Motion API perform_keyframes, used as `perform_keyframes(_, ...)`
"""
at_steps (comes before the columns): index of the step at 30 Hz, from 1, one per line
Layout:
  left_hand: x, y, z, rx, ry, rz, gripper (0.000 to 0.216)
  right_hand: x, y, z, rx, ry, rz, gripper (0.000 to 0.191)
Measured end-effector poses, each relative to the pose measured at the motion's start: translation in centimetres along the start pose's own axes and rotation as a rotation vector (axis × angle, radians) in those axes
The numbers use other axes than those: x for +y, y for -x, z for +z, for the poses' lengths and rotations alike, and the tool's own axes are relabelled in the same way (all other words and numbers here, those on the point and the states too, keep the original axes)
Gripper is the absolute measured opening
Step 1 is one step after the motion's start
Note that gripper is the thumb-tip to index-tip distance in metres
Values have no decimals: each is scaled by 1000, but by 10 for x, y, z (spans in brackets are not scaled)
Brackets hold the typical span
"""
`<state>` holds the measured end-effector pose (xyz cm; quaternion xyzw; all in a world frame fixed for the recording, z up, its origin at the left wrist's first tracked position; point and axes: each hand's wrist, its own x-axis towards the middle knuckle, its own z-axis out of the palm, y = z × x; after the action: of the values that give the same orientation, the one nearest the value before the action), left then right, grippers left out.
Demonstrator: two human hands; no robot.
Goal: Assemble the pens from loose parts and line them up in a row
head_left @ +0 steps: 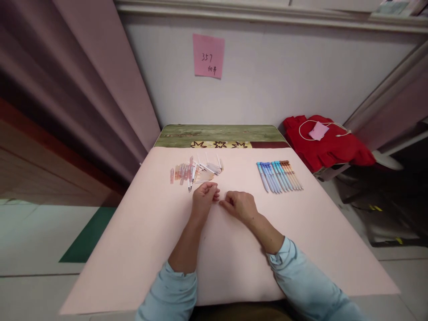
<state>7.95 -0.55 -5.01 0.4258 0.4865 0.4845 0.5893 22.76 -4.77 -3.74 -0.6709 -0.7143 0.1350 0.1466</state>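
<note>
My left hand [204, 196] and my right hand [238, 205] rest close together on the pale pink table cover [150, 249], both with fingers curled in. Their fingertips almost meet over something too small to make out. Just beyond my left hand lies a loose pile of pen parts [195, 173]: clear and pinkish barrels, white refills. To the right, a neat row of several assembled pens [279, 176] in blue and brown lies side by side.
A pink sticky note [208, 55] hangs on the wall ahead. A red cloth [326, 142] with a white cable and a pink slip lies on a stand at the right. Curtains hang on the left. The table's far end shows a green patterned strip [220, 133].
</note>
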Motion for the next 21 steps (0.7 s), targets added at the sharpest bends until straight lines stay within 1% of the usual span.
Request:
perform_keyframes(5, 0, 0, -1, 1, -5, 6, 35, 4, -1, 0, 59, -97, 30, 27)
perform_keyframes(7, 1, 1, -1, 4, -5, 5, 35, 10, -2, -2, 121, -150, 100, 30)
perform_keyframes(9, 2, 1, 0, 6, -6, 1, 35, 19, -5, -5, 193, -190, 201, 33)
perform_keyframes(12, 4, 3, 0, 9, -10, 0, 35, 32, -9, -10, 261, -215, 308, 35)
perform_keyframes(17, 2, 2, -1, -1, -2, 5, 35, 48, -12, -18, 283, -169, 402, 37)
perform_keyframes(21, 1, 2, -2, -5, -10, 2, 35, 54, -13, -23, 292, -132, 477, 38)
